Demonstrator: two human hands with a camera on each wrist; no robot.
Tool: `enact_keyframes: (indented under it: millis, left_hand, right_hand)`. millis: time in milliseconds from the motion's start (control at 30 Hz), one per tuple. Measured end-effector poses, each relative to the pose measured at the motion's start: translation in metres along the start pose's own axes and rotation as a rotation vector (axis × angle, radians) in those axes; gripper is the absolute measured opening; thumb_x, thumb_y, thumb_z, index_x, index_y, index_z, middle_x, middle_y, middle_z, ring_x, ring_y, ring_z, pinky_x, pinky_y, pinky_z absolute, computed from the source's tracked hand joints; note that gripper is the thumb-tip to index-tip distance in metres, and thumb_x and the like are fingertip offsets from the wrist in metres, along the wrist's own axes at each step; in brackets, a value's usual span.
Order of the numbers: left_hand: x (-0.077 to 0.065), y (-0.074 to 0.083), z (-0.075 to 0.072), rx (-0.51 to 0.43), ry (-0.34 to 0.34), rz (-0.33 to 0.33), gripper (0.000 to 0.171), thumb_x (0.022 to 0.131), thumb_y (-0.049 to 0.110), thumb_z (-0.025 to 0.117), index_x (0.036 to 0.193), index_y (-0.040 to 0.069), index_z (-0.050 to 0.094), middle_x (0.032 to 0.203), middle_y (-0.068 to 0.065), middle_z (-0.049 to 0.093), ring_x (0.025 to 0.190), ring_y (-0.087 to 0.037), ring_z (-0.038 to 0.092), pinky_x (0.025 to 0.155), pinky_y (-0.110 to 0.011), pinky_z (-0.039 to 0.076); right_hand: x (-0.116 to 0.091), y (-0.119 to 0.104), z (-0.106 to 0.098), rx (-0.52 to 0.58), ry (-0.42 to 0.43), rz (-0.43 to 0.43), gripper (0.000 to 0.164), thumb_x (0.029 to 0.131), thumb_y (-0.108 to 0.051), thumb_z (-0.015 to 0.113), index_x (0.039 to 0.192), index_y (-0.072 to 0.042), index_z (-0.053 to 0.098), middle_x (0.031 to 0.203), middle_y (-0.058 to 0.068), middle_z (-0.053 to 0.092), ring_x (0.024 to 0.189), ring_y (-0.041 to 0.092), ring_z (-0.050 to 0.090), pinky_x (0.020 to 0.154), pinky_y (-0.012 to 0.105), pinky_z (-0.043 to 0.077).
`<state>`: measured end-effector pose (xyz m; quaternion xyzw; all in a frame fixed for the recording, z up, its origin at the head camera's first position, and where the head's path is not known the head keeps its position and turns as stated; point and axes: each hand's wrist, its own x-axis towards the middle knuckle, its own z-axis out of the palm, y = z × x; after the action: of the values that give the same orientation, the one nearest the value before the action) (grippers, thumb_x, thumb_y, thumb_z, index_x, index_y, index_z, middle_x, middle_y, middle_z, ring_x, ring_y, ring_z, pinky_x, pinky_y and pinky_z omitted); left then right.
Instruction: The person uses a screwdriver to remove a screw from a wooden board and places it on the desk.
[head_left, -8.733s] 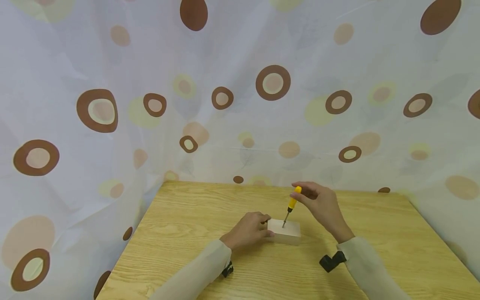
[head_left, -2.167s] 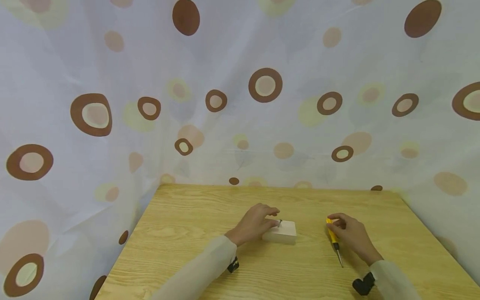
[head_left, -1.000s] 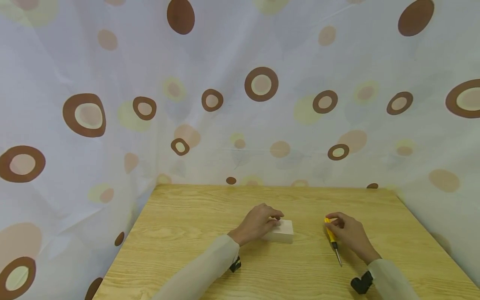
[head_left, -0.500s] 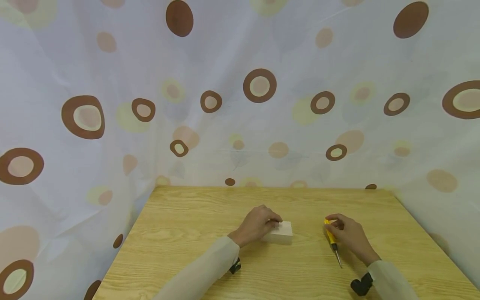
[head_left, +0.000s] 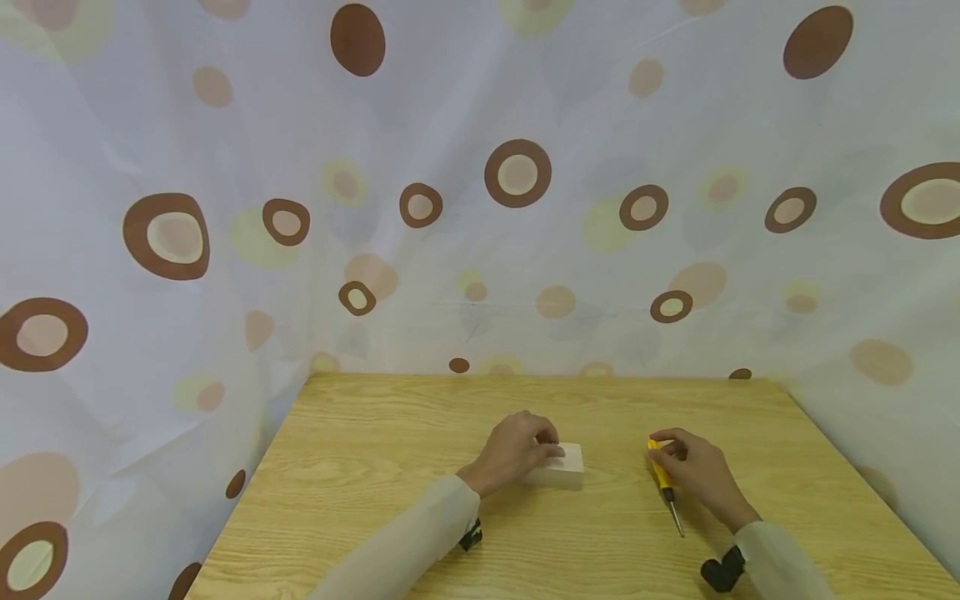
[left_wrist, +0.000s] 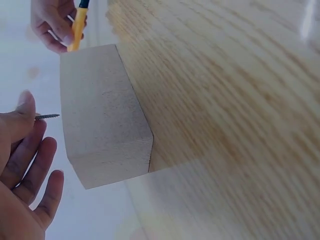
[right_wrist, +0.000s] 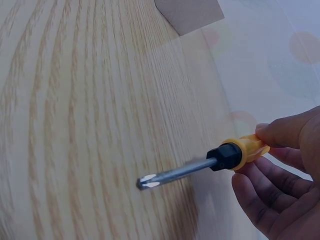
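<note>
A pale wooden block rests on the table, partly behind my left hand in the head view. Thumb and forefinger of that hand pinch a small screw. Its pointed tip faces the top of the block, with a narrow gap between them in the left wrist view. My right hand holds a screwdriver by its yellow handle, to the right of the block. The metal shaft points down toward the near side, its tip apart from the block.
The wood-grain table reaches back to a white curtain with brown and pale spots, which also hangs at both sides. A black wrist camera sits under the right sleeve.
The screwdriver has left the screw and moved right and down with my right hand. My left hand has gone from steadying the block to pinching the screw, now clear of the block.
</note>
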<state>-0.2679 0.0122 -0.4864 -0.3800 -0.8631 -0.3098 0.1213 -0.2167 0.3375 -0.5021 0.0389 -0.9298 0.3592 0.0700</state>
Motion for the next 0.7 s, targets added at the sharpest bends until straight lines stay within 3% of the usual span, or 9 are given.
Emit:
enact_keyframes:
  millis: [133, 267, 433, 700]
  left_hand:
    - [-0.002, 0.002, -0.005, 0.003, 0.010, -0.007, 0.015, 0.094, 0.032, 0.076, 0.099, 0.018, 0.079, 0.092, 0.011, 0.073, 0.084, -0.001, 0.060, 0.077, -0.017, 0.049]
    - [-0.006, 0.000, -0.012, 0.007, 0.044, 0.028, 0.014, 0.096, 0.025, 0.075, 0.102, 0.015, 0.081, 0.095, 0.007, 0.074, 0.088, -0.005, 0.064, 0.080, -0.019, 0.051]
    - [-0.014, -0.007, -0.020, 0.011, 0.078, 0.046, 0.013, 0.095, 0.021, 0.075, 0.102, 0.014, 0.082, 0.095, 0.004, 0.073, 0.088, -0.008, 0.065, 0.079, -0.018, 0.051]
    - [-0.028, -0.021, -0.035, 0.014, 0.077, 0.033, 0.013, 0.094, 0.018, 0.075, 0.103, 0.010, 0.082, 0.094, 0.003, 0.073, 0.086, -0.010, 0.060, 0.076, -0.021, 0.050]
  right_hand:
    - [-0.001, -0.001, 0.000, -0.010, -0.001, 0.005, 0.038, 0.100, -0.028, 0.072, 0.127, -0.002, 0.067, 0.100, 0.006, 0.072, 0.088, 0.019, 0.067, 0.070, 0.030, 0.054]
    - [-0.002, -0.001, 0.000, -0.015, -0.002, 0.003, 0.038, 0.100, -0.028, 0.071, 0.127, -0.002, 0.067, 0.100, 0.006, 0.072, 0.088, 0.019, 0.067, 0.070, 0.031, 0.054]
    - [-0.003, -0.002, 0.000, -0.025, 0.002, -0.005, 0.037, 0.100, -0.028, 0.071, 0.127, -0.002, 0.067, 0.100, 0.006, 0.072, 0.088, 0.019, 0.067, 0.070, 0.032, 0.053]
    - [-0.002, -0.001, 0.000, -0.008, -0.012, -0.015, 0.038, 0.102, -0.029, 0.069, 0.129, -0.002, 0.066, 0.100, 0.006, 0.072, 0.086, 0.018, 0.067, 0.068, 0.030, 0.054]
